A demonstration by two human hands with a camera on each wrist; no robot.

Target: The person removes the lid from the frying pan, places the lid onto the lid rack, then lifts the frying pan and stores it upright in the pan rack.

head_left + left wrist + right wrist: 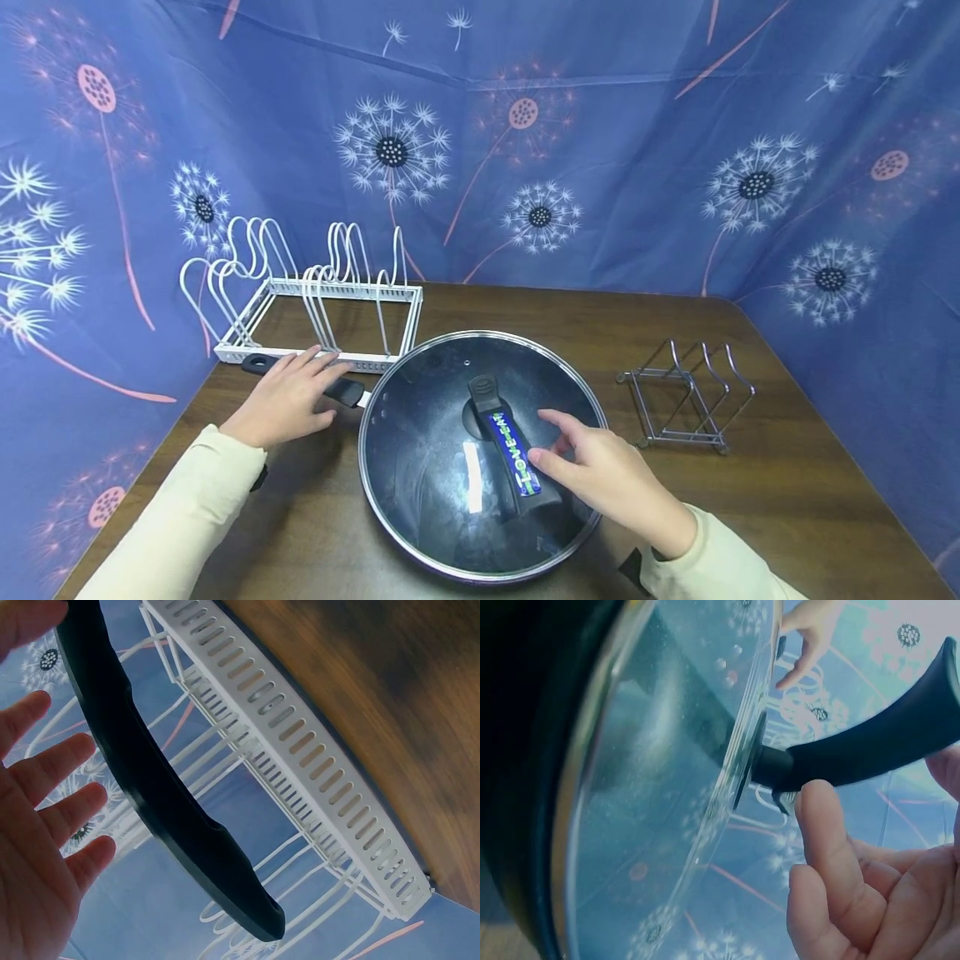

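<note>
A large frying pan, its rim hidden under a glass lid with a metal edge, stands on the table. Its long black pan handle points to the left. Over that handle my left hand is held with fingers spread, apart from it in the left wrist view. The lid's black handle arches above the glass and carries a blue label with lettering. My right hand is just right of this lid handle, fingers loosely bent and not wrapped round it. Whether the thumb touches the handle I cannot tell.
Behind the pan handle stands a white wire rack with upright loops and a slotted base. To the right is a smaller chrome wire rack. A blue dandelion-print cloth hangs behind and beside the brown table.
</note>
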